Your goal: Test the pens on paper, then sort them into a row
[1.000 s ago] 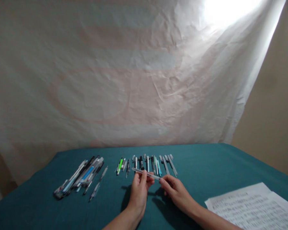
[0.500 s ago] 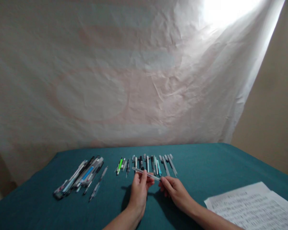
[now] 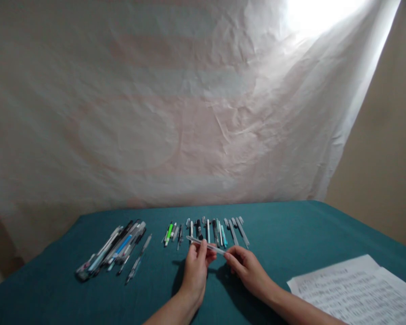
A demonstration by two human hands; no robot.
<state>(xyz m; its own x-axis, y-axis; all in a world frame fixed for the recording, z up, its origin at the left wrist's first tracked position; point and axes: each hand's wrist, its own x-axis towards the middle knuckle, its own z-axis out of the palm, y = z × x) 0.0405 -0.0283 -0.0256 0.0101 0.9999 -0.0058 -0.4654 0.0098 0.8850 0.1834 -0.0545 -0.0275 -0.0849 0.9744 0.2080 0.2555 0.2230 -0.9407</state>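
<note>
A slim, clear-and-white pen (image 3: 212, 247) is held slanting above the table, its left end higher. My left hand (image 3: 195, 271) is closed round its middle, thumb on top. The fingertips of my right hand (image 3: 245, 268) pinch the pen's right end. Behind my hands lies a row of pens and pen parts, among them a bright green pen (image 3: 168, 234), a black one (image 3: 199, 229) and a light blue one (image 3: 223, 236).
A heap of pens (image 3: 122, 246) lies at the left, with a single clear pen (image 3: 138, 259) beside it. Handwritten paper sheets (image 3: 352, 289) lie at the front right. The table (image 3: 284, 234) has a green cloth; a pale sheet (image 3: 189, 113) hangs behind.
The fingers of my right hand have shifted slightly at the pen's right end, and the index finger is more bent. My left hand and the pen have hardly moved.
</note>
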